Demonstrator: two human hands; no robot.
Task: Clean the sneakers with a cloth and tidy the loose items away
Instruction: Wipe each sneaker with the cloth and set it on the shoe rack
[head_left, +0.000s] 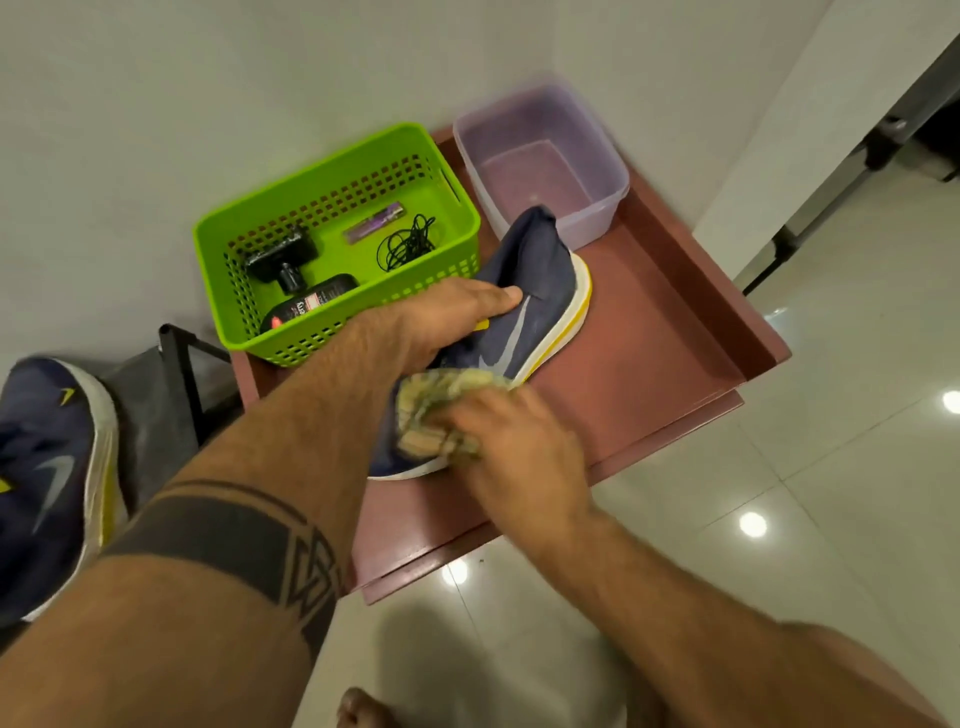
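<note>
A navy sneaker (540, 291) with a white and yellow sole lies on its side on the reddish-brown table (660, 332). My left hand (441, 317) grips its upper from above. My right hand (514, 447) holds a crumpled yellowish cloth (436, 410) and presses it on the sneaker near the toe end. The second navy sneaker (52, 467) sits off the table at the far left edge of the view. A green basket (332, 171) at the table's back left holds a dark bottle (306, 306), a black device (280, 254), a purple stick (374, 221) and a coiled black cord (408, 244).
A translucent plastic tub (550, 156) with a little water stands at the table's back right, touching the sneaker's heel. A black frame (182, 374) stands left of the table. A white wall is behind, glossy floor tiles to the right and in front.
</note>
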